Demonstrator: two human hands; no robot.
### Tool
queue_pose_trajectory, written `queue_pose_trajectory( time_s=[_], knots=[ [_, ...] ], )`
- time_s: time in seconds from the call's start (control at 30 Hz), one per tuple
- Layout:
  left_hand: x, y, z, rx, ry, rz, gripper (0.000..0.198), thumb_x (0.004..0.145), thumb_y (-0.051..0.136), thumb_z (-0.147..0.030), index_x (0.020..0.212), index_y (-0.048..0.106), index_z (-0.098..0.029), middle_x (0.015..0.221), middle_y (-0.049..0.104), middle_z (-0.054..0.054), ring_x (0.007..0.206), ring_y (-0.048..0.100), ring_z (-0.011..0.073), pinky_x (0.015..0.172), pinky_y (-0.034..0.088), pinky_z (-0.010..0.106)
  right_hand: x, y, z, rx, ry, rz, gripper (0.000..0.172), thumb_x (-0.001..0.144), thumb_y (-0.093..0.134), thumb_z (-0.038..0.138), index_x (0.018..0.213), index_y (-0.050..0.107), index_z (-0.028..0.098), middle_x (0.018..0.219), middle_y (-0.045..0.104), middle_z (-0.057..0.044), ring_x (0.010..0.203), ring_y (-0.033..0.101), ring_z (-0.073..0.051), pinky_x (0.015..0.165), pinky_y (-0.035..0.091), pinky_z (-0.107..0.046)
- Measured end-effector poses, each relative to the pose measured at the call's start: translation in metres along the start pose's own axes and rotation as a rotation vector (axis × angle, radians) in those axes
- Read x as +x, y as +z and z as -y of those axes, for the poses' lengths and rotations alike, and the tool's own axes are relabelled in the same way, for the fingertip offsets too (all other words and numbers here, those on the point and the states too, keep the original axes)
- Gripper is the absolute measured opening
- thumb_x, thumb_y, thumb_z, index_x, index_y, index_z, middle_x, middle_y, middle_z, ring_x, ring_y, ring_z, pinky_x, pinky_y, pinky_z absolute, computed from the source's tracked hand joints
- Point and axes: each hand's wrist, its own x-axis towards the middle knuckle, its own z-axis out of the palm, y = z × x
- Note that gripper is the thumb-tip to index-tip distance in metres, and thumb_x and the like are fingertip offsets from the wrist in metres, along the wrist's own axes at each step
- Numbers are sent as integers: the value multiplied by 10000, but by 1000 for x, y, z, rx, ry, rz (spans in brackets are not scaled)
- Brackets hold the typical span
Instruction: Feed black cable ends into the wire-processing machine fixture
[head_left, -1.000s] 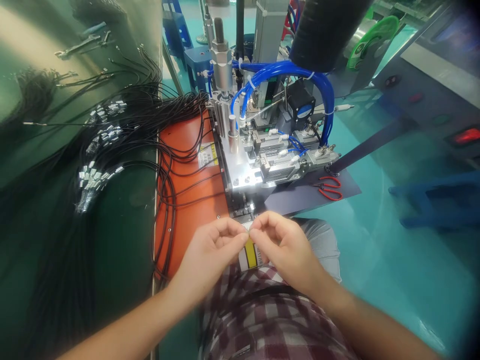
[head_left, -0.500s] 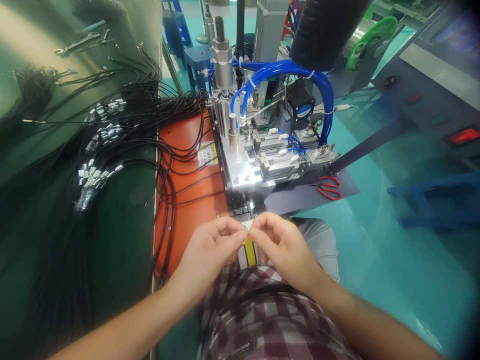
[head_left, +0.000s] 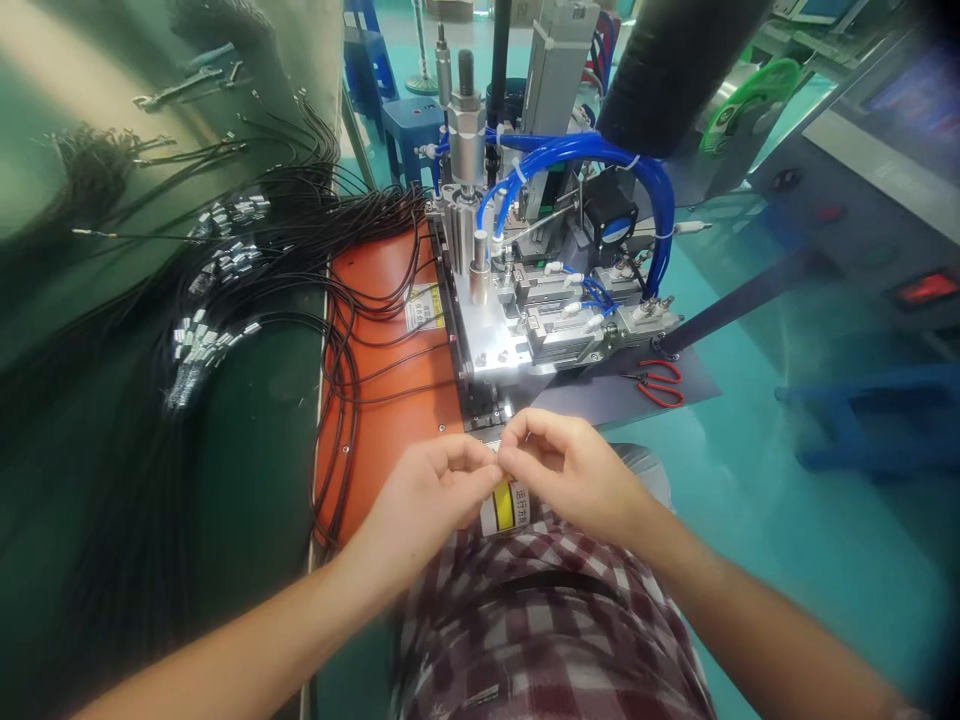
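Note:
My left hand (head_left: 446, 485) and my right hand (head_left: 566, 465) meet fingertip to fingertip in front of my lap. Thumb and forefinger are pinched on each. Between the tips is something tiny that I cannot make out. Just below them shows a white and yellow label (head_left: 504, 506) with printed characters. Beyond the fingers stands a metal machine (head_left: 487, 340) with pistons and clamps. Black cables (head_left: 352, 375) lie to the left of my left hand over an orange plate (head_left: 390, 440), some of them running to the machine's edge.
A heap of black cables with silvery ends (head_left: 199, 350) lies on the green surface at left. Red-handled cutters (head_left: 660, 383) rest on the dark plate at right. Thick blue air hoses (head_left: 652, 190) arch over the machine. A control box (head_left: 862, 190) stands at far right.
The view has shifted slightly, so the machine and cables appear a little further right. My right hand's fingers sit slightly higher; both hands keep their pinch, still close together.

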Motion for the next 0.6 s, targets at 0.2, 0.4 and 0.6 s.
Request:
queue_pose_trajectory(
  time_s=[0.2, 0.4, 0.6],
  knots=[
    [0, -1, 2, 4, -9, -11, 177, 819, 628, -302, 724, 596, -156, 549, 400, -82, 463, 280, 38, 431, 209, 170, -4, 6, -6, 132, 95, -22, 178, 905, 520, 271, 747, 513, 188, 585, 457, 65, 509, 393, -82, 466, 320, -211],
    [0, -2, 1, -14, -37, -11, 187, 808, 649, -302, 720, 583, -151, 570, 426, -76, 471, 288, 35, 431, 207, 166, -6, -9, -8, -47, 41, 26, 301, 982, 407, 332, 723, 483, 198, 580, 438, 63, 537, 405, -95, 512, 329, -230],
    [0, -1, -1, -13, -41, 47, 181, 814, 654, -300, 733, 598, -147, 554, 422, -85, 467, 276, 34, 435, 200, 172, -5, -18, -2, -306, -118, 210, 210, 969, 469, 289, 779, 468, 200, 640, 470, 66, 580, 400, -98, 558, 304, -241]
  ],
)
